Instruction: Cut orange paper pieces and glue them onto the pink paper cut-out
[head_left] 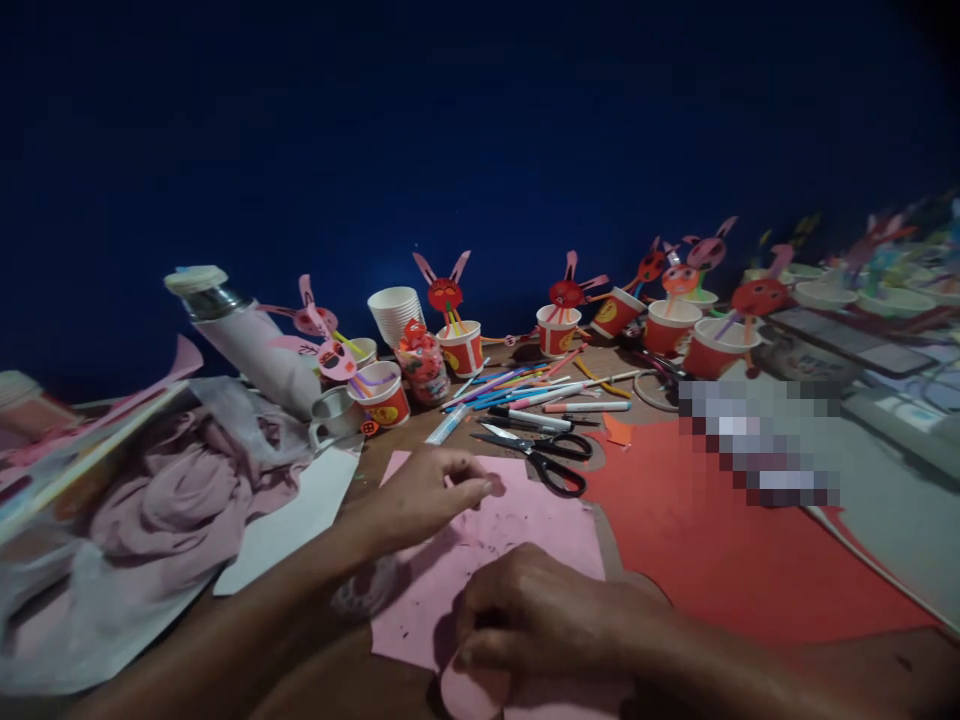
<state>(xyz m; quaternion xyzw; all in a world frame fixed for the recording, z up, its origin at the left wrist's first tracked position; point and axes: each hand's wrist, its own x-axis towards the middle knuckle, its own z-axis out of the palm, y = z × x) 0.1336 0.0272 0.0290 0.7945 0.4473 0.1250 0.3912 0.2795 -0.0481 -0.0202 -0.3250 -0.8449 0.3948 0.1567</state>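
A pink paper sheet [562, 520] with dark specks lies in front of me. Above its upper left part my left hand [435, 495] is closed, thumb and index fingertip pinched together; whatever is between them is too small to make out. Lower down, my right hand [525, 610] is closed, its fingers pinching a rounded pink paper piece [472, 690] near the bottom edge. Black-handled scissors [551, 460] lie with parted blades just beyond the sheet. A red paper sheet [712, 530] spreads out on the right.
Several red cups [460, 345] with paper rabbit heads stand along the back, beside stacked white cups [396, 310]. Coloured sticks and pens [517, 385] lie before them. At left are a tilted flask [247, 335], a metal mug [335, 412] and bundled cloth [172, 500].
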